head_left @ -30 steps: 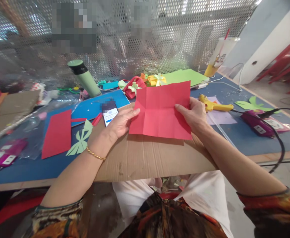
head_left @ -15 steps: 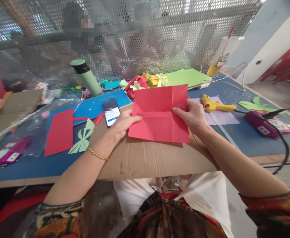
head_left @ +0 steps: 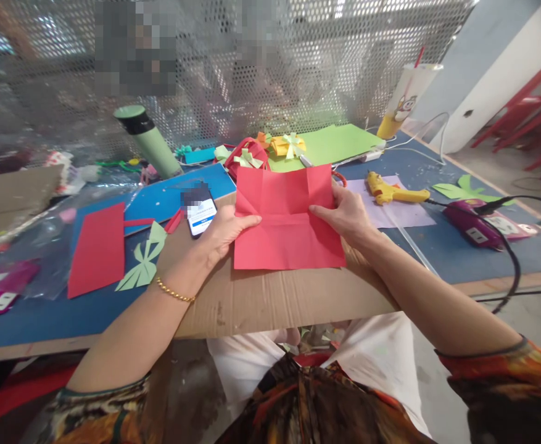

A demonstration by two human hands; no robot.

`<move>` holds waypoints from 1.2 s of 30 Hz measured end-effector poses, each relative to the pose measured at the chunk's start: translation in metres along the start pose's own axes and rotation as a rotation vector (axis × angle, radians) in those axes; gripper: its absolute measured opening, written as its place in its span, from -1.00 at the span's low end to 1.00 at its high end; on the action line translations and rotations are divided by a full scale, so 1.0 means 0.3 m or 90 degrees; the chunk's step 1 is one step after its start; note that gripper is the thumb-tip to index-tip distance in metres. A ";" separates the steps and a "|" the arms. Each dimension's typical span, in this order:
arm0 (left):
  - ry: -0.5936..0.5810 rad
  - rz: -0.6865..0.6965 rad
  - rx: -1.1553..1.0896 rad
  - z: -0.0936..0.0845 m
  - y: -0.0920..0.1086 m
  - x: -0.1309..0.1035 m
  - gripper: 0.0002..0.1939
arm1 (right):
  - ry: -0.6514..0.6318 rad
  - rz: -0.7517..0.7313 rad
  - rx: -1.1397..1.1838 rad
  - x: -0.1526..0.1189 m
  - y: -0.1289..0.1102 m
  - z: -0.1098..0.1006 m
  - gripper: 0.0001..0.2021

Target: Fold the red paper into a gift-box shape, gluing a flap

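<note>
A creased sheet of red paper (head_left: 286,240) is held up over the cardboard (head_left: 251,302) in front of me. My left hand (head_left: 227,231) grips its left edge, thumb on top and the other fingers hidden behind. On the opposite edge my right hand (head_left: 346,213) pinches the paper the same way, its thumb lying near a fold. Crease lines cross the sheet lengthwise and near both sides. Behind its upper right corner, scissors show a red handle (head_left: 340,179) and part of a blade.
Left of the cardboard lie a phone (head_left: 200,213), a pale green paper bow (head_left: 143,262) and a red paper piece (head_left: 98,250). A yellow glue gun (head_left: 393,190) and a purple power strip (head_left: 476,223) are at the right. A green bottle (head_left: 148,142) and a drink cup (head_left: 409,98) stand behind.
The red paper has tilted and its upper side parts now bend along the creases. Both hands stay on its edges. The whole view has shifted slightly, with things appearing farther left.
</note>
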State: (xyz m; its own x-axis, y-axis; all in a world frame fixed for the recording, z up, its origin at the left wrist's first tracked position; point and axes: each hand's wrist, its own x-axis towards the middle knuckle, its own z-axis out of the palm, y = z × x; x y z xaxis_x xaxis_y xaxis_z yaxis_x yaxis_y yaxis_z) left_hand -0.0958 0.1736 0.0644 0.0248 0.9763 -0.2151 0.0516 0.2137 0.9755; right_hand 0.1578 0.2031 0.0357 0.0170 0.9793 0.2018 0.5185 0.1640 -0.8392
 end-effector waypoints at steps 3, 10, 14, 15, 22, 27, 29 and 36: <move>0.016 -0.001 0.032 -0.001 0.004 -0.008 -0.76 | 0.001 0.011 -0.046 0.009 -0.001 -0.001 -0.75; 0.105 0.169 0.290 -0.006 -0.020 0.018 -0.76 | -0.003 0.017 -0.055 0.015 0.004 0.002 -0.77; 0.157 0.242 0.376 -0.011 -0.040 0.045 -0.61 | 0.004 0.030 -0.076 0.014 -0.003 0.008 -0.76; 0.160 0.244 0.380 -0.012 -0.043 0.048 -0.61 | 0.004 0.031 -0.077 0.013 -0.007 0.008 -0.76; 0.144 0.153 0.253 -0.012 -0.029 0.039 -0.77 | -0.006 0.012 -0.094 0.006 -0.015 0.004 -0.75; 0.125 0.125 0.132 -0.014 -0.013 0.030 -0.94 | -0.028 0.002 -0.120 0.008 -0.008 0.001 -0.74; 0.082 0.117 0.118 -0.016 -0.015 0.034 -0.87 | -0.032 0.003 -0.120 0.007 -0.011 0.000 -0.74; 0.048 0.220 0.301 -0.049 -0.033 0.073 -0.76 | -0.045 0.025 -0.120 0.004 -0.026 -0.003 -0.75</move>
State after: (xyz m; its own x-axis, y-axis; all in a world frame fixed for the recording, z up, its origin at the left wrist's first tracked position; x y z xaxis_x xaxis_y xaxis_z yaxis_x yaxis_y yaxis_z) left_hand -0.1104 0.1935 0.0506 0.0491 0.9900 0.1319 0.4933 -0.1388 0.8587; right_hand 0.1546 0.2029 0.0428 -0.0164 0.9914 0.1297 0.6701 0.1072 -0.7345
